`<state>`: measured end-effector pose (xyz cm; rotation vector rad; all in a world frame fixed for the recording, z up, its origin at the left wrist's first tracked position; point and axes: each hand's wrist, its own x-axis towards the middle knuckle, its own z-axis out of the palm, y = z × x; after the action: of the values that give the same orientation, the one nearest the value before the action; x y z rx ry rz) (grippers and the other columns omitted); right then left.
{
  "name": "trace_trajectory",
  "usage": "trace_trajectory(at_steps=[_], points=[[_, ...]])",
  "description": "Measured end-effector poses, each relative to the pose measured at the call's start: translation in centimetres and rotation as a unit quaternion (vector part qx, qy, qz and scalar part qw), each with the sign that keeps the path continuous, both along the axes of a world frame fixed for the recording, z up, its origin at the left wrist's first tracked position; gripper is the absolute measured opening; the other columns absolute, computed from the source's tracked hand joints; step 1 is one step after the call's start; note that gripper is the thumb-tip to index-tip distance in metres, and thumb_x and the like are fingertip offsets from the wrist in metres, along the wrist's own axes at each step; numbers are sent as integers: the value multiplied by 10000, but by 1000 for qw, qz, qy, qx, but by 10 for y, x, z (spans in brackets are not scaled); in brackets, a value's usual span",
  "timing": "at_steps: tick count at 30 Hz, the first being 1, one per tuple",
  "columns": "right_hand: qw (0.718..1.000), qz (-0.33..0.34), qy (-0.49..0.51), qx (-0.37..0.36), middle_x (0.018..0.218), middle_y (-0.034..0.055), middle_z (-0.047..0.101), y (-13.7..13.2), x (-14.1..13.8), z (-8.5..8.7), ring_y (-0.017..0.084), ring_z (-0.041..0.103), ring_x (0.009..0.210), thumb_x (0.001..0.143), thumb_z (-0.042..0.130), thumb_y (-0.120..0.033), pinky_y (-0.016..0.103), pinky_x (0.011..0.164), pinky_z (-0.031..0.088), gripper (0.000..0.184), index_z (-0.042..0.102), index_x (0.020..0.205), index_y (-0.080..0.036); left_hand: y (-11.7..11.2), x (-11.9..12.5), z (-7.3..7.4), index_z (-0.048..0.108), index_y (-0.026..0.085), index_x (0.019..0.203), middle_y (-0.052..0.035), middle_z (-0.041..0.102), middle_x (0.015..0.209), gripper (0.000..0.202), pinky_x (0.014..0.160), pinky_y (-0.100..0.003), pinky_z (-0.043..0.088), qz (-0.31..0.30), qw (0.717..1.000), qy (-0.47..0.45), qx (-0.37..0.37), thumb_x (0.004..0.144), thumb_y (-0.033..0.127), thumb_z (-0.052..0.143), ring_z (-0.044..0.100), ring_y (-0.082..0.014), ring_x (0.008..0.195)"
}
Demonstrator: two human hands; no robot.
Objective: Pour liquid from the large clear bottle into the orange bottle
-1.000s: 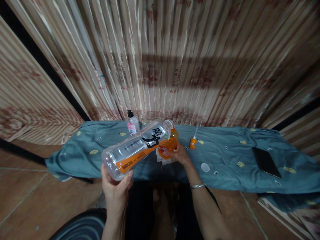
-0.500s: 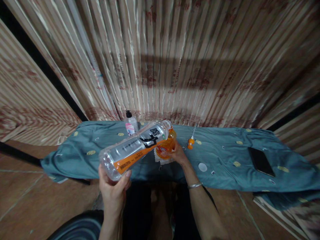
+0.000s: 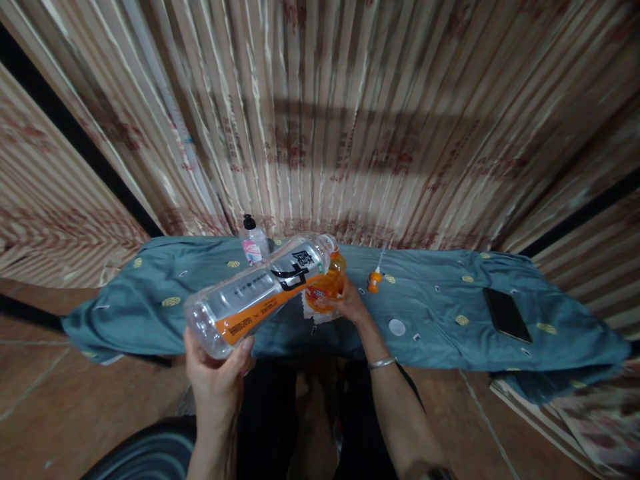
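My left hand [image 3: 216, 370] grips the base of a large clear plastic bottle [image 3: 255, 293] with an orange and black label. The bottle is tipped almost flat, its open mouth at the top of a small orange bottle [image 3: 325, 283]. My right hand [image 3: 347, 305] is wrapped round that small orange bottle, which stands on a white cloth [image 3: 315, 312] on the blue-green cover [image 3: 150, 300]. A silver bangle [image 3: 381, 363] sits on my right wrist.
A small clear pump bottle with a black top [image 3: 253, 241] stands at the back. An orange nozzle cap [image 3: 373, 281] and a white round lid [image 3: 397, 327] lie right of my hands. A black phone [image 3: 506, 315] lies far right. Striped curtains hang behind; tiled floor below.
Both hands and bottles keep the same pose. The whole scene has slid slightly left and up as my head moved.
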<state>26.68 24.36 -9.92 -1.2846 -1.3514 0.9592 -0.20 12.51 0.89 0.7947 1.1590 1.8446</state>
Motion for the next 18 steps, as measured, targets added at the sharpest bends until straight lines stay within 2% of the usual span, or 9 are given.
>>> trace_trajectory(at_steps=[6, 10, 15, 18], points=[[999, 6, 32, -16, 1318, 79, 850, -2, 1, 7, 345, 805, 1253, 588, 1047, -395, 544, 1172, 616, 784, 691, 1277, -277, 1, 0, -5, 604, 228, 1079, 84, 621, 697, 773, 409, -200, 371, 12, 1000, -4, -1, 477, 262, 1088, 479, -80, 430], [999, 0, 35, -12, 1322, 62, 851, -1, -1, 9, 342, 803, 1265, 560, 1054, -348, 528, 1169, 621, 779, 704, 1252, -285, 2, 3, -2, 601, 236, 1089, 92, 622, 683, 801, 378, -172, 312, 21, 1000, -8, 1, 450, 253, 1083, 448, -66, 403], [999, 4, 39, -20, 1331, 65, 851, 0, -3, 11, 331, 801, 1270, 568, 1062, -329, 510, 1182, 614, 795, 693, 1270, -272, 0, 5, 3, 629, 215, 1067, 53, 679, 708, 717, 390, -188, 371, 28, 1000, -12, 7, 504, 258, 1070, 478, -72, 410], [999, 1, 29, -17, 1329, 55, 854, 0, -4, 13, 323, 802, 1263, 580, 1062, -321, 504, 1177, 616, 782, 691, 1268, -273, -1, 7, 7, 629, 217, 1068, 48, 695, 709, 718, 385, -184, 362, 27, 999, -16, 12, 492, 235, 1057, 480, -74, 408]])
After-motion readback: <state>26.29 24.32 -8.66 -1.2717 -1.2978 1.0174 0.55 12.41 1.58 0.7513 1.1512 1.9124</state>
